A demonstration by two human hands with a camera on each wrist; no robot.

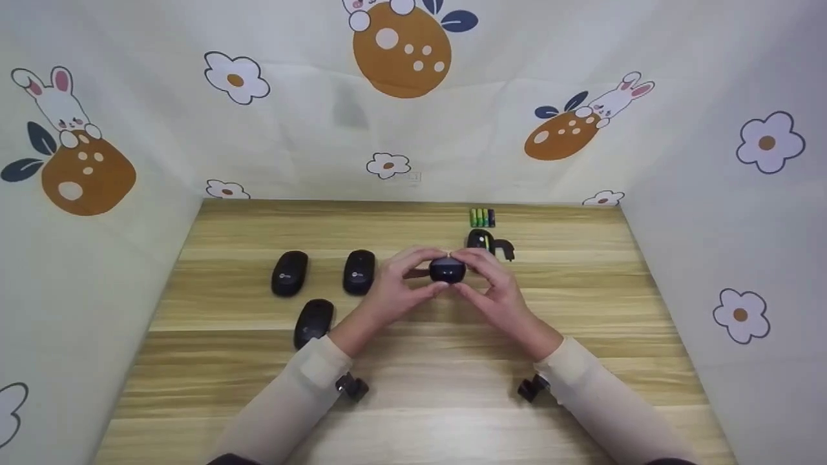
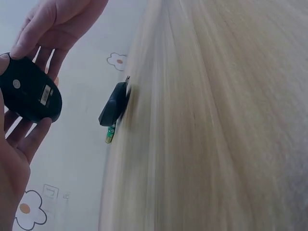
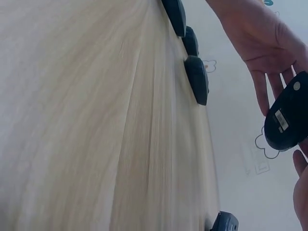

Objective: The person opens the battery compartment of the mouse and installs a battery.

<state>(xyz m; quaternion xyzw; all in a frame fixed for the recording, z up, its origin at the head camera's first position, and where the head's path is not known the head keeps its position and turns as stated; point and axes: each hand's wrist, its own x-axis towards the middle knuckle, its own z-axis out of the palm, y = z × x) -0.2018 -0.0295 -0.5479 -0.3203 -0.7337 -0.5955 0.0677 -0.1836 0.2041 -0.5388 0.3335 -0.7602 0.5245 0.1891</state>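
Above the middle of the table, both hands hold a black computer mouse [image 1: 447,270] between fingertips and thumbs. My left hand [image 1: 395,279] grips one end and my right hand [image 1: 496,284] the other. In the left wrist view the mouse's underside [image 2: 31,89] shows a white label and a small round spot. Just behind the hands lies another mouse [image 1: 480,239] with its inside exposed, partly hidden by the right hand's fingers. Beside it is a curved black cover [image 1: 505,249].
Several small green and dark batteries [image 1: 482,217] stand in a row near the table's back edge. On the left lie three black mice: a far-left one [image 1: 289,274], a middle one [image 1: 359,272] and a nearer one [image 1: 314,322], close to the left sleeve. Printed cloth walls surround the wooden table [image 1: 413,400].
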